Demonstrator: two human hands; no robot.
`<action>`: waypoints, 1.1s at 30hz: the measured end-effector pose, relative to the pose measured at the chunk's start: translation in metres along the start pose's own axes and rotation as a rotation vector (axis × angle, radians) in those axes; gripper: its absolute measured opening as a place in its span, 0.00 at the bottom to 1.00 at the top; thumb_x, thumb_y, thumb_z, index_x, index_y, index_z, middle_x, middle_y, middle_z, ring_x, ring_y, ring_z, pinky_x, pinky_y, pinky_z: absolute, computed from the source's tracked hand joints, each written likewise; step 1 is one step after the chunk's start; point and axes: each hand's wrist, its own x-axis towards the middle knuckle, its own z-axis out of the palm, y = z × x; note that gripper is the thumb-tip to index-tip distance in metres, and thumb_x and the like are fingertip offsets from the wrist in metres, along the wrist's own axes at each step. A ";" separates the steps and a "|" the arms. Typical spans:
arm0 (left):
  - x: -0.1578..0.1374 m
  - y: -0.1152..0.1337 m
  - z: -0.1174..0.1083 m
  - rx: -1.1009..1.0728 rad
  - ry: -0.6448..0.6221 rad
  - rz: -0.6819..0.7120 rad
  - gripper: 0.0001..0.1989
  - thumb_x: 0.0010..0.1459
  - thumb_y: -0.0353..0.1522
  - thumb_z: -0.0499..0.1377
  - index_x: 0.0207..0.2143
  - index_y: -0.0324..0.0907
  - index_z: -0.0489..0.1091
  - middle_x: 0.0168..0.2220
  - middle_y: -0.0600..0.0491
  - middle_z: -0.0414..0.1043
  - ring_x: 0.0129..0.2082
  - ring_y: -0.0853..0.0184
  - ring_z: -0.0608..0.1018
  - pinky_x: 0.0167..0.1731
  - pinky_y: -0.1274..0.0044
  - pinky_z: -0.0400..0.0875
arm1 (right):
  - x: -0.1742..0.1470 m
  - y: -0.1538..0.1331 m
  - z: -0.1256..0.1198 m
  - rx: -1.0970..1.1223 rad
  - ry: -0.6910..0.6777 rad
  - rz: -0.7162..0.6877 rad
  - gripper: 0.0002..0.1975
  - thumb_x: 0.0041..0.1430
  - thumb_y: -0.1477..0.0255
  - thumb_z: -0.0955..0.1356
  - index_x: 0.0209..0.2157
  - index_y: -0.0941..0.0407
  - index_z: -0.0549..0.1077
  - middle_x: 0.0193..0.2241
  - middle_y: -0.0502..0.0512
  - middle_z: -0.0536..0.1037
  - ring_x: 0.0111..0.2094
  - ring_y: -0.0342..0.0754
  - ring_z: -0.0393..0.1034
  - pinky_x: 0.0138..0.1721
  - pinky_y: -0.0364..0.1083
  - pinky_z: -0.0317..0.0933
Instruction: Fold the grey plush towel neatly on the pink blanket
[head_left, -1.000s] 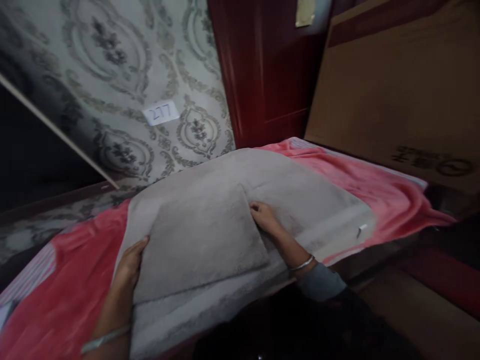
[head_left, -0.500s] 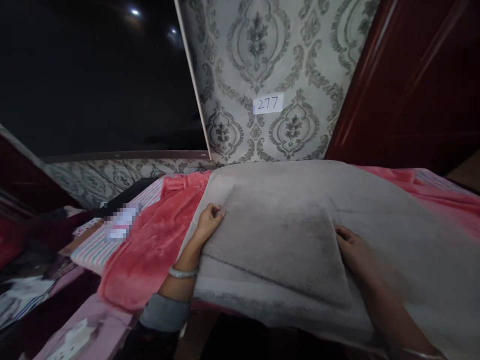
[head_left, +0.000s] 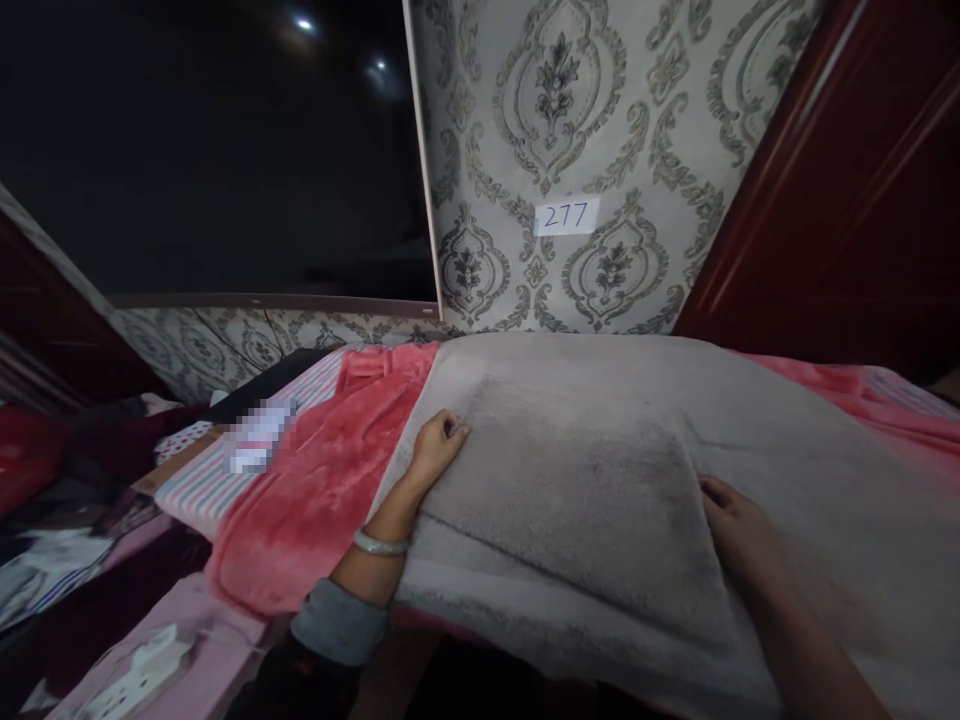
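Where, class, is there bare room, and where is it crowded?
Bare: large grey cloth between smaller grey piece and wall; red blanket between striped cloth and large grey cloth. Crowded: smaller grey piece's sides, by left hand and right hand.

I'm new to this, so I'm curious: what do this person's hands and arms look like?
The left hand is ungloved, with a pale bangle at the wrist, then a grey cuff on a dark sleeve. The right hand is ungloved too, with no sleeve in view.
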 end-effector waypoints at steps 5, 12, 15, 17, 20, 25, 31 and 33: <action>-0.002 0.004 -0.001 0.033 -0.004 0.044 0.07 0.50 0.34 0.60 0.32 0.42 0.69 0.31 0.54 0.70 0.33 0.66 0.72 0.39 0.74 0.66 | -0.002 -0.001 0.002 0.002 0.001 0.009 0.20 0.40 0.53 0.66 0.29 0.52 0.79 0.25 0.56 0.80 0.27 0.56 0.72 0.28 0.49 0.63; -0.002 0.008 -0.005 0.070 -0.018 0.044 0.07 0.50 0.35 0.60 0.31 0.42 0.69 0.30 0.54 0.71 0.32 0.65 0.73 0.37 0.74 0.67 | -0.004 -0.005 0.002 0.038 0.010 0.003 0.20 0.40 0.54 0.65 0.29 0.53 0.78 0.28 0.56 0.81 0.32 0.57 0.74 0.31 0.49 0.64; -0.002 0.008 -0.006 0.087 -0.013 0.015 0.09 0.51 0.37 0.60 0.33 0.41 0.70 0.28 0.56 0.71 0.30 0.66 0.73 0.34 0.76 0.68 | -0.003 -0.004 0.003 0.071 -0.027 -0.002 0.20 0.40 0.55 0.66 0.29 0.53 0.78 0.27 0.55 0.80 0.30 0.56 0.73 0.31 0.49 0.63; -0.001 0.008 -0.006 0.113 -0.001 -0.018 0.11 0.51 0.39 0.60 0.32 0.41 0.70 0.27 0.56 0.71 0.29 0.66 0.73 0.33 0.75 0.67 | -0.003 -0.003 0.004 0.099 -0.038 -0.011 0.19 0.41 0.55 0.66 0.29 0.54 0.78 0.27 0.55 0.80 0.30 0.55 0.72 0.31 0.48 0.63; 0.001 0.010 -0.007 0.162 -0.005 -0.063 0.12 0.50 0.41 0.59 0.30 0.41 0.70 0.25 0.54 0.70 0.28 0.63 0.73 0.32 0.74 0.67 | -0.001 -0.002 0.006 0.109 -0.014 -0.028 0.20 0.43 0.54 0.66 0.29 0.55 0.78 0.28 0.54 0.80 0.30 0.53 0.72 0.32 0.48 0.62; 0.005 0.015 -0.012 0.253 -0.072 -0.103 0.19 0.50 0.47 0.57 0.33 0.41 0.72 0.28 0.49 0.74 0.33 0.57 0.76 0.35 0.71 0.68 | 0.005 0.000 0.010 0.148 0.033 -0.103 0.19 0.45 0.54 0.66 0.30 0.56 0.76 0.28 0.54 0.80 0.32 0.52 0.71 0.35 0.47 0.63; 0.009 0.017 -0.018 0.326 -0.174 -0.143 0.27 0.49 0.51 0.55 0.40 0.38 0.74 0.27 0.50 0.74 0.34 0.56 0.77 0.33 0.71 0.69 | 0.011 0.002 0.014 0.218 0.050 -0.039 0.20 0.47 0.57 0.68 0.38 0.56 0.73 0.22 0.49 0.75 0.25 0.47 0.67 0.28 0.44 0.58; 0.006 0.016 -0.017 0.327 -0.167 -0.171 0.30 0.49 0.52 0.55 0.43 0.37 0.74 0.27 0.50 0.74 0.34 0.55 0.77 0.34 0.70 0.70 | 0.012 0.003 0.014 0.233 0.054 -0.047 0.21 0.48 0.60 0.67 0.42 0.57 0.71 0.21 0.46 0.72 0.23 0.46 0.64 0.26 0.43 0.56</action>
